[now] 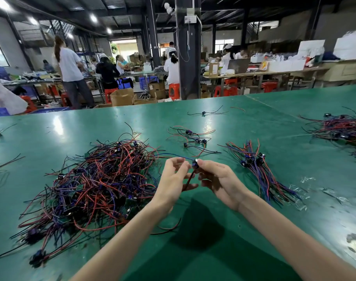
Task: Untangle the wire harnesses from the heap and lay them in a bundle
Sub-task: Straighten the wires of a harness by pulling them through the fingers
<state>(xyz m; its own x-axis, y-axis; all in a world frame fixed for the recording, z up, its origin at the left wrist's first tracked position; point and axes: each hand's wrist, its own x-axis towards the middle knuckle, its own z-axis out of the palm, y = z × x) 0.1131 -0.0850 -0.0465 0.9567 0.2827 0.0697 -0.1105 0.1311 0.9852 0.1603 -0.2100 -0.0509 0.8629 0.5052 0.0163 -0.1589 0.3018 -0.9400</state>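
Observation:
A big tangled heap of red, blue and black wire harnesses (96, 185) lies on the green table (223, 250) to my left. A straightened bundle of harnesses (258, 169) lies to the right. My right hand (217, 179) pinches the small dark connector of one harness (194, 164) between thumb and fingertips. That harness's blue wire runs left into the heap, and its red and black wires hang down. My left hand (173, 179) is just left of the connector, palm turned in, fingers loosely bent beside the wires; whether it holds them is unclear.
A few loose harnesses (191, 137) lie beyond my hands, and one more harness (203, 113) farther back. Another pile of harnesses (343, 128) sits at the far right. Scraps of clear plastic (307, 191) lie right of the bundle. People work at benches past the table's far edge.

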